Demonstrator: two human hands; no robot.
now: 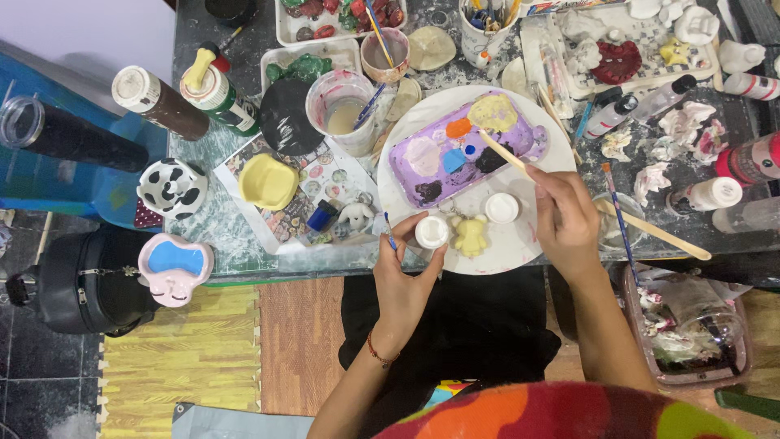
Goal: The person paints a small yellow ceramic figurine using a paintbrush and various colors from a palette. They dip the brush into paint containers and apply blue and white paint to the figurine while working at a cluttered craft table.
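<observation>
Head view, looking down on a cluttered paint table. My right hand (566,218), right of centre, is closed round a wooden stick (505,154) whose tip sits on the purple palette tray (463,146), near the yellow blob. My left hand (404,272), lower centre, pinches a small white paint pot (431,232) and has a thin blue-tipped brush (390,236) tucked between the fingers. Both rest over the near rim of the white round plate (520,244). The small pale yellow bear figurine (470,236) lies on that plate just right of the pot, beside a second white pot lid (501,207).

Progress, as I judge it: the figurine reads evenly pale yellow, so a base coat looks down; I see no detail colours on it. The palette is loaded with orange, blue, black, pale pink and yellow, so mixing looks under way, with detail painting left.

Around: a water cup (341,110) with murky liquid in the upper centre, a yellow dish piece (266,180) to the left, and a panda-pattern bowl (171,187) further left.

Hard to tell: whether the white pot is open or capped, what is on the stick's tip, and the figurine's face. The tray of painted pieces at the top is cut off by the frame, and my arms hide the table's near edge.
</observation>
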